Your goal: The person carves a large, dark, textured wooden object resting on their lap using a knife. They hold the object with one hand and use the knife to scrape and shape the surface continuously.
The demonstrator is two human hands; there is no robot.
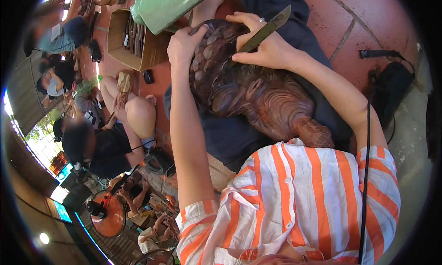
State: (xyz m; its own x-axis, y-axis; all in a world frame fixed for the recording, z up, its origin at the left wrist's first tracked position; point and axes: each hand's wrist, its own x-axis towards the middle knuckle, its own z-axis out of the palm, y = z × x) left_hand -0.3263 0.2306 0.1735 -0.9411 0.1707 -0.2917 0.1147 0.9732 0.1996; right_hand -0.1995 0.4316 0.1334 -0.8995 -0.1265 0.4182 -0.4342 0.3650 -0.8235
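Observation:
A dark reddish-brown wood carving (276, 99) with swirling grain and rounded, scale-like bumps lies across my lap on dark cloth. Its narrow, textured end points toward my striped shirt. My left hand (183, 46) is closed on the carving's far left edge, the thumb over the bumps. In my right hand (269, 48), between thumb and fingers, is a flat dull-green blade (274, 27) with an angled tip, sticking up and to the right. Its lower end is beside the carved surface; I cannot tell whether it touches. The right fingertips reach over the carving's far side.
A green plastic surface (161, 4) stands just beyond my left hand. Left of it is a cardboard box (122, 57) of wooden sticks, with a small black object (148, 76) nearby. Co-workers sit at left, one holding a wood block (124, 82). A black pouch (391, 87) lies right; a cable hangs over my shirt.

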